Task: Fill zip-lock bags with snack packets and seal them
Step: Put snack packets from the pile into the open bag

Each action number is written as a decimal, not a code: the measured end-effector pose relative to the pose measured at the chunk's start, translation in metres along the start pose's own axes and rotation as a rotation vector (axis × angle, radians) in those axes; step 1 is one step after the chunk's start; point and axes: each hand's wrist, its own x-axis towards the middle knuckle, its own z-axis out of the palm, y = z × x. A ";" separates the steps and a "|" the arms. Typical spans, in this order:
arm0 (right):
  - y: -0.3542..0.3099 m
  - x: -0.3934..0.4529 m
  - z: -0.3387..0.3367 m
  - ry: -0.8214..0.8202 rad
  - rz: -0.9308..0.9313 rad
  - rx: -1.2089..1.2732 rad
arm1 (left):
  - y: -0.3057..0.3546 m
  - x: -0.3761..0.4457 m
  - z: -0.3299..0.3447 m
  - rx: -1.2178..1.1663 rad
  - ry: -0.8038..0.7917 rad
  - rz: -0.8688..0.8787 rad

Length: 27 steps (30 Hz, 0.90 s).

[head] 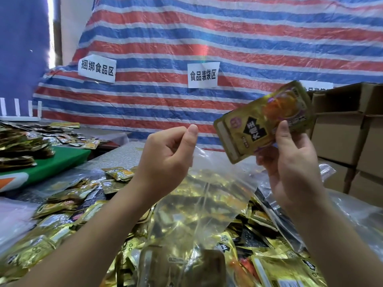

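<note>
Left hand [165, 156] pinches the rim of a clear, crinkled bag [199, 206], held up over the pile. Right hand [294, 162] grips 1 glossy gold packet [263, 121], flat, rectangular, tilted, above the bag. Loose foil packets [68, 208] litter the grey table [122, 154]. Striped woven tarp [228, 38] behind; cardboard boxes [342, 137] right

A clear zip-lock bag [199, 204] hangs upright at centre, its top edge pinched up at the left, gold wrappers showing through its thin film. A gold snack packet [263, 121] with a black diamond label and orange food picture is held tilted above the bag's right side. More gold snack packets [68, 206] lie heaped across the table below.
</note>
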 end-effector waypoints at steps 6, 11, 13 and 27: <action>-0.002 0.002 -0.002 0.017 -0.048 0.028 | 0.001 -0.001 0.000 0.005 -0.022 0.039; 0.004 -0.003 -0.003 -0.193 -0.004 -0.148 | 0.003 -0.002 0.000 0.027 0.005 0.058; 0.007 -0.002 -0.004 -0.238 0.018 -0.198 | 0.001 -0.001 -0.002 0.037 0.022 0.055; 0.000 -0.006 -0.008 -0.724 0.045 -0.607 | -0.004 -0.002 0.002 0.189 0.026 0.044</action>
